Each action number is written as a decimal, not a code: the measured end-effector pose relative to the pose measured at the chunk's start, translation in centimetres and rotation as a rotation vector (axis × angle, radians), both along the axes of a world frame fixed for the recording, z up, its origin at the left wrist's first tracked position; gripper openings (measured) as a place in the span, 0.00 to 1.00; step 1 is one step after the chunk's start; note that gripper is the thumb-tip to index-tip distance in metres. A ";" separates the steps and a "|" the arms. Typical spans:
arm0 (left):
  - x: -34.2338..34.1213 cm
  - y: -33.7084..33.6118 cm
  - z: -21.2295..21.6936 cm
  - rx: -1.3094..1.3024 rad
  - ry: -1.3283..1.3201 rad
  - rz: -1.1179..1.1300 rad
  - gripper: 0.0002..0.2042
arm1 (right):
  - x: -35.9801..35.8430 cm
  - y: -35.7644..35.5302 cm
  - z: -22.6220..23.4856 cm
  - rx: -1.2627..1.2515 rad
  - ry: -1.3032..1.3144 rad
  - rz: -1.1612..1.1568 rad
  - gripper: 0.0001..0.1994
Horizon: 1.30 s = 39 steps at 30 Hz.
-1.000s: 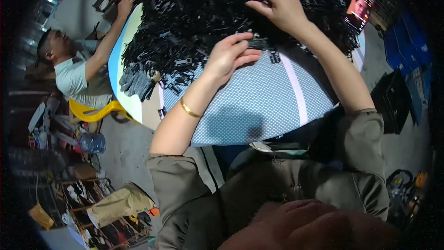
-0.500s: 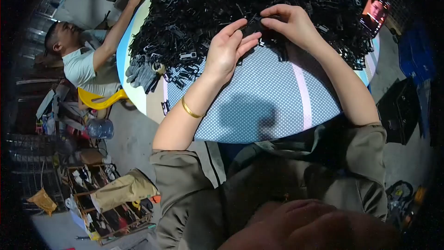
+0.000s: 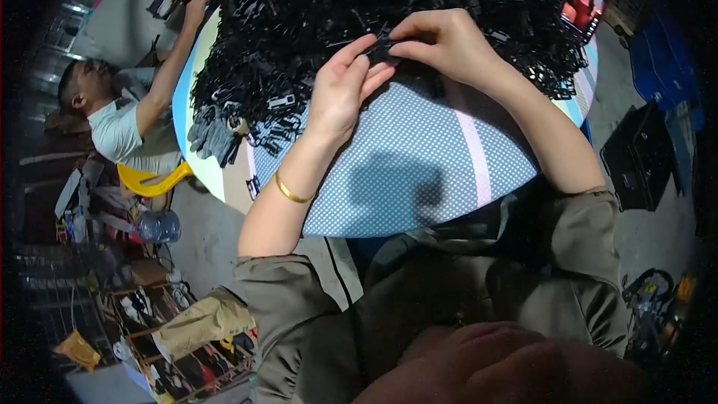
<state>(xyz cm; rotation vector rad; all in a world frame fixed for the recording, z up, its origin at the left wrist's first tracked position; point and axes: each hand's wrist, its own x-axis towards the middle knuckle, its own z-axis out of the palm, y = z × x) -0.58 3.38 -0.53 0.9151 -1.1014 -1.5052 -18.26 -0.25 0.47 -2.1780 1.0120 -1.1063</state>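
Observation:
A large heap of small black plastic parts [image 3: 299, 26] covers the far part of the round table. At its near edge my left hand [image 3: 342, 93], palm turned up and a gold bangle on the wrist, has its fingertips around a small dark plastic part [image 3: 380, 50]. My right hand [image 3: 449, 45] comes in from the right and pinches at the same part with thumb and forefinger. The part's exact shape is hard to make out against the dark heap. Below both hands lies the dotted blue-grey table cover [image 3: 389, 138] with a pink stripe.
Grey gloves [image 3: 217, 135] lie at the heap's left edge. A phone [image 3: 585, 6] with a lit screen stands at the far right. Across on the left a co-worker [image 3: 123, 108] reaches to the table, by a yellow chair [image 3: 153, 179]. A black case [image 3: 639, 157] sits on the right.
The view has shifted a little, moving the table leftward in it. My fingertips have come closer together around the small part. The phone's screen picture differs.

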 end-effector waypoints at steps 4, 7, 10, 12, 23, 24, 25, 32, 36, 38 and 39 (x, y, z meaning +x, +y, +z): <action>0.2 0.0 -0.5 -0.044 -0.064 -0.049 0.18 | 0.2 0.1 -0.2 -0.058 -0.012 0.019 0.09; 0.2 0.0 -0.7 -0.061 -0.099 -0.050 0.18 | 0.5 0.1 -0.5 -0.203 0.030 0.013 0.09; 0.2 0.0 -1.0 -0.112 -0.141 -0.060 0.18 | 0.8 0.6 -0.6 -0.240 0.038 -0.059 0.08; 0.0 -0.1 -1.3 -0.150 -0.172 -0.078 0.18 | 1.2 0.9 -0.8 -0.372 0.051 -0.090 0.07; 0.1 0.3 0.1 -0.093 -0.006 -0.104 0.19 | 0.9 0.2 -1.3 -0.386 -0.047 -0.012 0.07; 0.3 0.3 0.1 -0.127 -0.059 -0.115 0.19 | 1.0 0.1 -1.3 -0.324 -0.087 0.028 0.06; 0.4 0.4 0.1 -0.158 -0.111 -0.123 0.20 | 1.1 0.1 -1.4 -0.259 -0.128 0.071 0.06; 0.3 -0.1 0.4 -0.134 -0.033 -0.094 0.21 | 0.8 0.2 -0.2 0.509 -0.336 0.206 0.18; 1.4 -0.6 0.8 -0.156 -0.019 -0.145 0.22 | -0.4 -0.7 -0.3 0.458 -0.234 0.321 0.18; 1.7 -0.3 1.3 -0.178 -0.012 -0.150 0.22 | -0.1 -0.4 -0.2 0.394 -0.292 0.316 0.17; 1.8 -0.3 1.4 -0.203 -0.008 -0.166 0.22 | -0.1 -0.4 0.1 0.396 -0.287 0.321 0.17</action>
